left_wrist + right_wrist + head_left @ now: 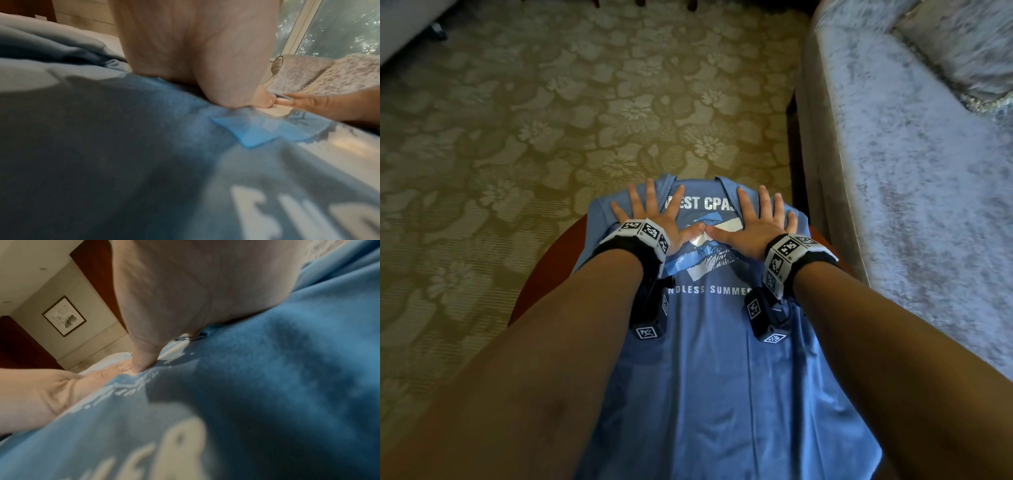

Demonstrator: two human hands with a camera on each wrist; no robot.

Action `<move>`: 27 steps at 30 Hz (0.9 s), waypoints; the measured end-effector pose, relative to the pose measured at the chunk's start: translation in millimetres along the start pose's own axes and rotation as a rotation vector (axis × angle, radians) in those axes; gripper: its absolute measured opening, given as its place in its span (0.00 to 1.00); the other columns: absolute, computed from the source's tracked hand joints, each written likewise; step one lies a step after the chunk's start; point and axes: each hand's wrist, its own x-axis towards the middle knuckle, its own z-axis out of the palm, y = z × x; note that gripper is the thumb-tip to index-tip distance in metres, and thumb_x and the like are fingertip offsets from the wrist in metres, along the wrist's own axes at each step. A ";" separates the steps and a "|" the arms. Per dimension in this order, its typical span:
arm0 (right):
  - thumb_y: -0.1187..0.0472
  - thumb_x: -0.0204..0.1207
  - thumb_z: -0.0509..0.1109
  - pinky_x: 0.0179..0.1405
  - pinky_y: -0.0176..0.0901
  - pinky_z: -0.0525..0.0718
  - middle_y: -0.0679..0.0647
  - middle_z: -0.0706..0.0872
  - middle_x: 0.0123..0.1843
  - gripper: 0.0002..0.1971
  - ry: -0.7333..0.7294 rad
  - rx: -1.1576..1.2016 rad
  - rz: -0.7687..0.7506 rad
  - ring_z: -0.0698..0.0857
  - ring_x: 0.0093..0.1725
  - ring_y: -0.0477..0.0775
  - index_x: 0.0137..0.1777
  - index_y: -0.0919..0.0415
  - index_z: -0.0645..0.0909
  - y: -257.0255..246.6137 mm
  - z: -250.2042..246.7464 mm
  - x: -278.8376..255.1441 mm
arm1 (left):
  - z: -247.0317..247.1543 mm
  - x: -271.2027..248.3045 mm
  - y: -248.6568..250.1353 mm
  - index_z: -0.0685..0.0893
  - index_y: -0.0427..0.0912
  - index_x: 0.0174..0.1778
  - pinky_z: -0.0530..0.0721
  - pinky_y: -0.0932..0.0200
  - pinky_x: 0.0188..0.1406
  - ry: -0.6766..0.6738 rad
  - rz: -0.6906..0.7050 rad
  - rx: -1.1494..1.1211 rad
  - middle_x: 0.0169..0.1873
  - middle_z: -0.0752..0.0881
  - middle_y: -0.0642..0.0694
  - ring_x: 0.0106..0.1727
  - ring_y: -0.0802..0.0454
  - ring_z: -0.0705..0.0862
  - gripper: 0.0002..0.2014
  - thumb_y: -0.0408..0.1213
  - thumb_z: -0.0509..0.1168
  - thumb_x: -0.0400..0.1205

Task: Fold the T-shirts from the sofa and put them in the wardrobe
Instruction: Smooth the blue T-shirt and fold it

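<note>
At frame centre, left hand (654,219) and right hand (758,222) press flat, fingers splayed, smoothing the blue printed cotton T-shirt (709,370) for folding.

The left hand (195,53) lies palm-down on a blue T-shirt (102,154), thumb stretched out to the side until its tip meets the thumb of the right hand (320,107) coming in from the right. A light-blue patch and blurred white lettering mark the cloth. Behind stand a grey velvety sofa (304,76) and a window (339,27).
</note>
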 end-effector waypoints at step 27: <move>0.47 0.80 0.66 0.82 0.60 0.59 0.55 0.54 0.87 0.37 0.151 0.168 -0.158 0.55 0.85 0.58 0.86 0.54 0.57 -43.5 74.2 -212.9 | 70.5 -221.3 -126.2 0.80 0.32 0.48 0.82 0.53 0.40 0.083 -0.288 -0.610 0.49 0.84 0.38 0.45 0.38 0.84 0.23 0.47 0.76 0.68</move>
